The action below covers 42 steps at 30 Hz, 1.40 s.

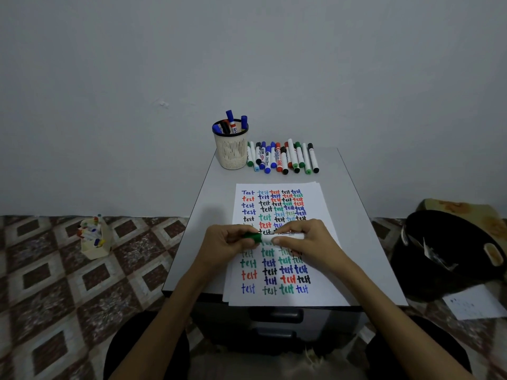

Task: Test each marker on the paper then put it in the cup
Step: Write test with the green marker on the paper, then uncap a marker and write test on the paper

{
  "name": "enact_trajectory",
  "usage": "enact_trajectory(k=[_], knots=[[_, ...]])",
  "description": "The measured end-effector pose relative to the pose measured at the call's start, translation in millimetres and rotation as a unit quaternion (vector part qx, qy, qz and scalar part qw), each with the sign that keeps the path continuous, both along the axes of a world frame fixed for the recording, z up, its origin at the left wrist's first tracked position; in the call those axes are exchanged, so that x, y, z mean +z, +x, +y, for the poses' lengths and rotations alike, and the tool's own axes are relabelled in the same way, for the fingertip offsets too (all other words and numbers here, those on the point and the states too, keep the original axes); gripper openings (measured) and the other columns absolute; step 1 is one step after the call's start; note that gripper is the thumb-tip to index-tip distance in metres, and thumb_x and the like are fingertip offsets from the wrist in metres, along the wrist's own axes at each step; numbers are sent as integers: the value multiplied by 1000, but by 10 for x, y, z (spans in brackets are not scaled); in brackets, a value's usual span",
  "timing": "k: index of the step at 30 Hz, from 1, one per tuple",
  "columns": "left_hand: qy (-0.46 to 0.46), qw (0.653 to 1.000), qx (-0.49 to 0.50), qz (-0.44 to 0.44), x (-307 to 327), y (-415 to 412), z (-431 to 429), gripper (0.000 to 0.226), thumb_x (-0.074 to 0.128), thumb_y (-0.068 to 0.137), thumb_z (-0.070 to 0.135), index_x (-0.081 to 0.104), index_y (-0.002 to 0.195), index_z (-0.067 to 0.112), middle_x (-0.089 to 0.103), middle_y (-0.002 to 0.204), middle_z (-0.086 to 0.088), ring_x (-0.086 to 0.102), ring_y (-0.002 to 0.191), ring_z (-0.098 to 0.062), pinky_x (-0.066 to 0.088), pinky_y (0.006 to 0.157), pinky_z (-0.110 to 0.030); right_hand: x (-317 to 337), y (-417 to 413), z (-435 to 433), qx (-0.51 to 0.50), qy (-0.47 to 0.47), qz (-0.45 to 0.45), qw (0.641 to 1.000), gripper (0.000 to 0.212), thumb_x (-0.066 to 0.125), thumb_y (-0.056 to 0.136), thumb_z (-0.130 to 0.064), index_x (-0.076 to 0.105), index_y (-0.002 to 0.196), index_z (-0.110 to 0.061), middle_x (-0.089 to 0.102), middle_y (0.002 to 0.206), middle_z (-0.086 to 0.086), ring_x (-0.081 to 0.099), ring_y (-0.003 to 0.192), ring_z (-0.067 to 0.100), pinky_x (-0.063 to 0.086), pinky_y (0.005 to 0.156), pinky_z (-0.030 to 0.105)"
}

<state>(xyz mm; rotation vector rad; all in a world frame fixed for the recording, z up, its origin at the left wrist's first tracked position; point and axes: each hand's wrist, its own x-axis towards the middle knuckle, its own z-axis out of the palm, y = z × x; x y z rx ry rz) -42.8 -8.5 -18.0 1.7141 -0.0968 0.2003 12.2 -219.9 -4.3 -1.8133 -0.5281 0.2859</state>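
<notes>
L grip curls round the green cap end of a green marker. R grip pinches the white barrel, thumb under, fingers over. Can't tell if the cap is fully seated. Marker lies level just above the paper, mid-sheet, at centre of the bench. Sheet is covered w/ rows of "test" in blue, red, black & green.

Mesh pen cup stands upright at 12 o'clock w/ several markers inside, mostly blue caps up. At 1 o'clock, just beside the cup, a row of loose markers lies side by side.

On the floor at 9 o'clock, a small box holds markers. At 3 o'clock sits a black bin, contents unclear.
</notes>
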Motion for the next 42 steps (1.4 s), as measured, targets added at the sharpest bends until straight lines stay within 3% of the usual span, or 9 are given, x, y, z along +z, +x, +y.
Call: enact_trajectory(k=[10,15,20,22,24,28,33,37,42], knots=[[34,994,53,-89,-38,-3,20,25,71,75,-1,72,98,8,74,95,-2,70,89,-18,56,80,-30,130,-10,45,15,24,36,999,14,77,81,-19,76,89,-8,61,56,4,50,46,13,40,46,25],[28,986,83,-144,-46,14,18,27,70,75,10,70,102,7,73,99,-4,69,95,-18,56,81,-32,402,247,126,38,-208,-167,963,12,82,72,-36,73,80,-34,69,82,-7,61,74,12,50,67,35],[26,986,138,-87,-55,74,31,39,66,84,6,60,121,14,64,120,3,59,109,-3,47,91,-19,612,587,530,83,-371,-256,889,16,72,83,-19,68,99,-17,65,88,-6,60,77,9,52,75,23],[68,987,137,-43,-68,104,23,46,61,89,17,48,132,25,53,133,8,50,117,6,44,95,-17,734,868,647,42,-366,-292,883,21,65,87,-10,62,108,-14,67,98,1,59,79,13,54,76,25],[190,975,114,3,-103,137,4,53,54,91,27,35,141,29,39,146,9,34,134,-6,32,110,-34,903,1164,756,-2,-308,-305,901,45,62,88,-3,49,129,-15,66,102,7,59,76,16,53,66,24],[340,932,108,60,-135,167,-38,51,43,98,31,24,145,33,15,154,15,7,143,-18,12,114,-35,1302,1653,1063,-61,-168,-359,916,88,65,86,1,16,152,-27,64,92,16,64,73,26,58,69,36],[323,939,110,42,-243,205,7,48,42,98,31,28,144,33,15,151,19,7,144,-18,11,115,-34,1538,2018,1523,-134,-39,-415,899,75,67,84,-4,30,146,-24,64,92,14,64,76,23,58,70,39],[313,942,117,26,-259,214,3,47,40,97,34,31,143,31,19,150,18,9,143,-15,9,116,-29,1295,2197,1718,-155,-178,-443,865,67,67,84,-13,36,142,-25,62,88,10,58,78,25,49,69,36],[301,945,128,25,-199,190,-32,47,43,98,31,31,143,29,21,149,17,3,134,-3,8,111,-24,974,2269,1703,-115,-333,-445,823,35,56,93,-28,59,125,-13,57,126,10,44,122,27,24,109,44]])
